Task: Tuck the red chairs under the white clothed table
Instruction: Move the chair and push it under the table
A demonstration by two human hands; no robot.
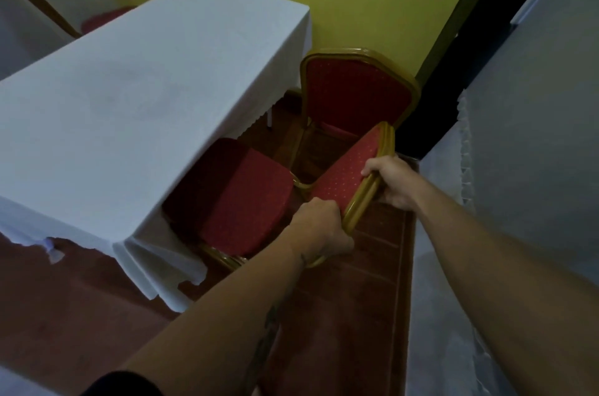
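While the near red chair (246,198) sits with the front of its seat under the edge of the white-clothed desk (136,97), I see both hands wrapped around its gold-framed backrest (353,172): the left hand (321,227) closed on the lower end, the right hand (392,181) closed over the top rail. A second red chair (356,94) stands just beyond, by the desk's far corner and the yellow wall (356,0). Another white cloth (518,168) hangs to my right across the red carpet (356,298).

red chairs: 2 (240,198) (353,94) | white clothed tables: 1 (129,97) | hands: 2 (321,227) (393,181)
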